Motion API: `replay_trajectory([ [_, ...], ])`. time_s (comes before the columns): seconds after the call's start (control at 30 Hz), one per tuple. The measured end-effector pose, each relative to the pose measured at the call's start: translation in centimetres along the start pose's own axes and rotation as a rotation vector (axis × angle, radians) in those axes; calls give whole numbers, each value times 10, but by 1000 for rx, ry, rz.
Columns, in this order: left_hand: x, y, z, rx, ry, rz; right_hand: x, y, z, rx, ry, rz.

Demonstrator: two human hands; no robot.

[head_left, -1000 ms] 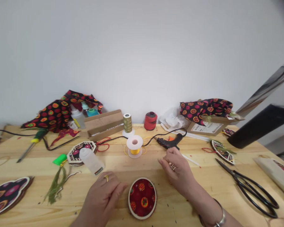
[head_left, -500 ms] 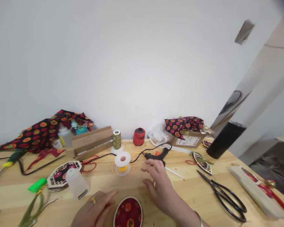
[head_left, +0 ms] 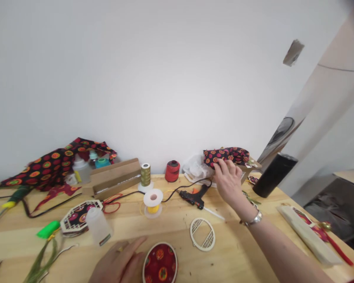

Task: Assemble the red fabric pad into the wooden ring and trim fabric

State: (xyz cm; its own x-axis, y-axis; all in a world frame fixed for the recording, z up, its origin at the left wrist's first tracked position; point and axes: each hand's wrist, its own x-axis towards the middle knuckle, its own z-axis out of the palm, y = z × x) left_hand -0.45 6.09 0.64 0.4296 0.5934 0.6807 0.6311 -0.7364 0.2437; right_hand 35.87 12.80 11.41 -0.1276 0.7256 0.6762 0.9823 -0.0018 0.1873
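My right hand reaches to the back right, its fingers loosely stretched over the front of a small cardboard box and against the dark patterned fabric on top. Whether its fingertips pinch the cloth cannot be made out. At the front edge my left hand rests with its index finger extended, beside an oval piece covered in red patterned fabric with a pale rim. A pale openwork oval frame lies flat on the table to the right of that piece.
A black glue gun with its cord lies mid-table near a spool of yellow thread. To the left stand a translucent bottle and an open long carton. A black cylinder stands right. My forearm covers the scissors.
My right hand has moved away from beside the glue gun, back and right to the box, uncovering the openwork oval frame. The left hand stays in nearly the same place.
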Motion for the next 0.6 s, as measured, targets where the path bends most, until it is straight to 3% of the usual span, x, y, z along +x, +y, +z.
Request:
replay_trajectory([
  [0.17,1,10,-4,-43,-19,-99,9,12,3,-32,-33,-8],
  [0.4,8,15,-7,-66,-70,-154,21,24,6,-4,25,137],
  [0.6,5,15,-5,-64,-59,-158,17,20,5,76,-27,-42],
])
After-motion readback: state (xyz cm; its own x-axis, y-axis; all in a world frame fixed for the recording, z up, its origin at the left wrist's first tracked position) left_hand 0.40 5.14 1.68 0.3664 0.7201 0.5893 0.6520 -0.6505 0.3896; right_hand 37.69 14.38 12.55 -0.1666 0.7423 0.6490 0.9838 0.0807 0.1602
